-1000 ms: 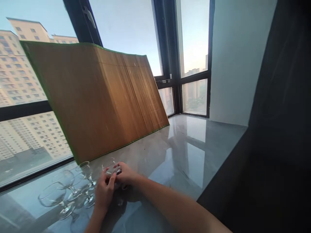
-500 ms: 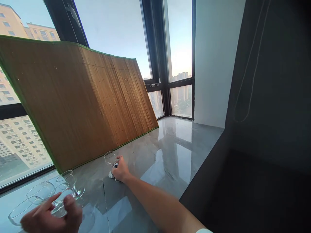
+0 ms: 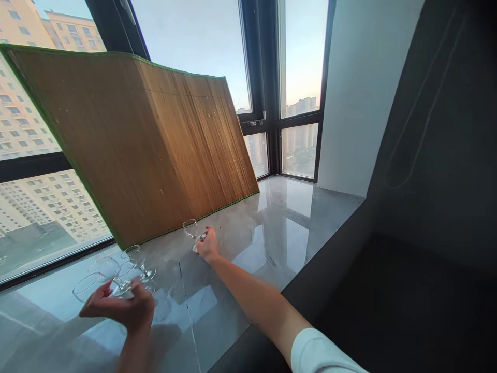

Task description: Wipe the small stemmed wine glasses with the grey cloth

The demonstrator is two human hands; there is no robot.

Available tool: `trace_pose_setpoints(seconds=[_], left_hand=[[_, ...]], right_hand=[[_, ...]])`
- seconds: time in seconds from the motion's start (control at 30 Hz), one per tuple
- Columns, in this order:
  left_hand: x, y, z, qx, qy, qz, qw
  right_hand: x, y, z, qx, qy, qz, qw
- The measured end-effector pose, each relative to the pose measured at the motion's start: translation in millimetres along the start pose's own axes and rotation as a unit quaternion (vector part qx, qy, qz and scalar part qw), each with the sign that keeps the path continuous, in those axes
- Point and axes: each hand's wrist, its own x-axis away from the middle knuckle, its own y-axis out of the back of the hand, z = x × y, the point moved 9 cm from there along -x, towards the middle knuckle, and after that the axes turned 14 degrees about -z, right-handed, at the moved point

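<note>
Several clear stemmed glasses (image 3: 130,267) stand close together on the glossy grey sill at lower left. At their near side is my left hand (image 3: 122,305), thumb and fingers apart; whether it touches a glass I cannot tell. Farther right, a lone stemmed glass (image 3: 190,228) stands by the lower edge of the bamboo mat (image 3: 163,150). My right hand (image 3: 208,247) reaches out beside that glass, fingers closed at a small whitish thing (image 3: 196,247) low by its stem. The fingers hide most of this thing, so its kind is unclear.
The green-edged mat leans against tall dark-framed windows (image 3: 264,62). Light-grey tiled sill (image 3: 279,223) extends to the corner, with a dark drop along its near right edge. A white wall (image 3: 357,93) and a hanging looped cord (image 3: 421,134) are at right.
The camera view has shifted, so the scene sits higher and farther right. My left hand has turned and stays by the grouped glasses. My right hand remains beside the lone glass.
</note>
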Motion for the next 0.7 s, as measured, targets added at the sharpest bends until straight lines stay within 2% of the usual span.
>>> trace_pose_setpoints(seconds=[0.07, 0.13, 0.3, 0.4, 0.53, 0.7], left_hand=[[0.4, 7.4, -6.4, -0.012, -0.054, -0.049, 0.997], [2.9, 7.9, -6.9, -0.019, -0.07, -0.058, 0.996], [9.2, -0.1, 7.6, -0.024, -0.001, -0.03, 0.999], [12.1, -2.5, 10.1, -0.021, 0.018, -0.022, 0.999], [15.2, -3.8, 8.9, -0.035, 0.022, -0.005, 0.999], [17.7, -1.2, 7.2, -0.045, 0.012, -0.017, 0.999]], right_hand=[[0.1, 8.9, 1.9, -0.004, -0.005, -0.025, 1.0], [1.2, 18.6, 5.5, -0.011, -0.007, -0.047, 0.999], [9.7, 43.6, 22.1, -0.025, 0.002, -0.099, 0.995], [17.7, 52.3, 35.9, -0.034, 0.026, -0.113, 0.993], [29.8, 49.5, 55.2, -0.06, 0.102, -0.079, 0.99], [46.8, 39.5, 71.3, -0.084, 0.211, -0.014, 0.974]])
